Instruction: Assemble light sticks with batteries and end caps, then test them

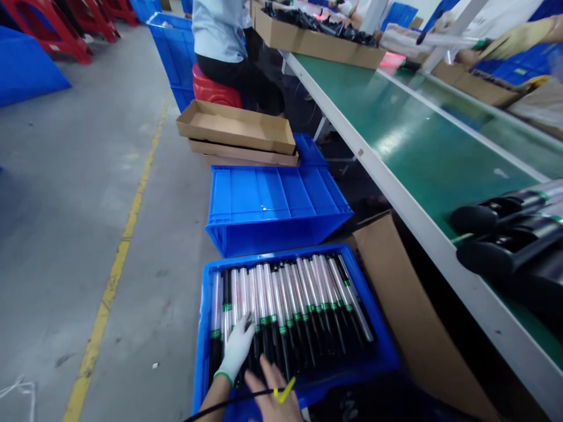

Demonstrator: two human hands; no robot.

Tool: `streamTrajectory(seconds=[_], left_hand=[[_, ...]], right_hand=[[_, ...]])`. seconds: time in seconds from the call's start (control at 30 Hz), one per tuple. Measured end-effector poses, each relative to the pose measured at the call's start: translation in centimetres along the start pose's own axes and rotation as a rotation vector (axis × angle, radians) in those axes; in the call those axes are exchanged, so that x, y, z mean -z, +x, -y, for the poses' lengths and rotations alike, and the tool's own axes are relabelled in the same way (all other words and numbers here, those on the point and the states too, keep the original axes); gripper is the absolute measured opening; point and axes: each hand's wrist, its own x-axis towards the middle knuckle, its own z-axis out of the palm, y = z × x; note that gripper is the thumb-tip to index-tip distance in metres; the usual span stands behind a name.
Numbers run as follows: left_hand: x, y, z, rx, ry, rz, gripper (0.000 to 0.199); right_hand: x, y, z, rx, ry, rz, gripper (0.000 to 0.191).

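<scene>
Grey concrete floor [88,205] runs beside a green tabletop [417,146]. A blue crate [281,252] holds packed rows of black-and-clear tubes [299,299]; the white-gloved left hand [237,349] rests on them, fingers pressed together, while the bare right hand [272,390] spreads at the crate's near edge, pinching nothing.

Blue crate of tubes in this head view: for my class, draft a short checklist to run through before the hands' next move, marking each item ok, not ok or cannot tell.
Left hand gloved: ok, white glove.
Right hand gloved: not ok, fingers bare.
Silver-and-black tubes lying side by side within the blue crate: ok.
Black cord clear of the hands: not ok, it crosses the right hand.
Tube count: cannot tell, lower layers hidden.
</scene>
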Motion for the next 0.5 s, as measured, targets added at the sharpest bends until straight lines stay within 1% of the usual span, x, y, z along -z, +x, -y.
streamTrajectory(seconds=[0.03, 0.1, 0.17, 0.23, 0.27, 0.3, 0.37, 0.43, 0.5], left_hand=[[0.1, 0.0, -0.1, 0.003, 0.005, -0.021, 0.045], [0.5, 0.0, -0.2, 0.016, 0.038, -0.077, 0.049], [1.0, 0.0, -0.3, 0.042, 0.092, -0.126, 0.053], [1.6, 0.3, -0.3, 0.067, 0.151, -0.146, 0.057], [1.9, 0.5, -0.3, 0.075, 0.179, -0.146, 0.059], [2.0, 0.7, -0.3, 0.080, 0.205, -0.145, 0.063], [2.0, 1.1, -0.5, 0.092, 0.257, -0.154, 0.073], [1.5, 1.3, -0.9, 0.108, 0.307, -0.181, 0.084], [0.9, 1.3, -1.3, 0.118, 0.349, -0.210, 0.091]], right_hand=[[0.6, 1.8, -0.4, -0.096, -0.042, -0.122, 0.071], [2.6, 5.5, -1.7, -0.269, -0.078, -0.313, 0.063], [5.1, 8.6, -4.0, -0.404, -0.091, -0.434, 0.059], [7.1, 10.7, -6.6, -0.541, -0.091, -0.523, 0.061], [7.8, 11.2, -8.0, -0.578, -0.092, -0.546, 0.061], [8.1, 11.6, -9.2, -0.585, -0.097, -0.553, 0.061], [8.3, 11.9, -11.0, -0.566, -0.116, -0.545, 0.064], [8.1, 11.9, -12.1, -0.543, -0.135, -0.521, 0.069], [7.9, 12.1, -12.6, -0.545, -0.143, -0.504, 0.075]])
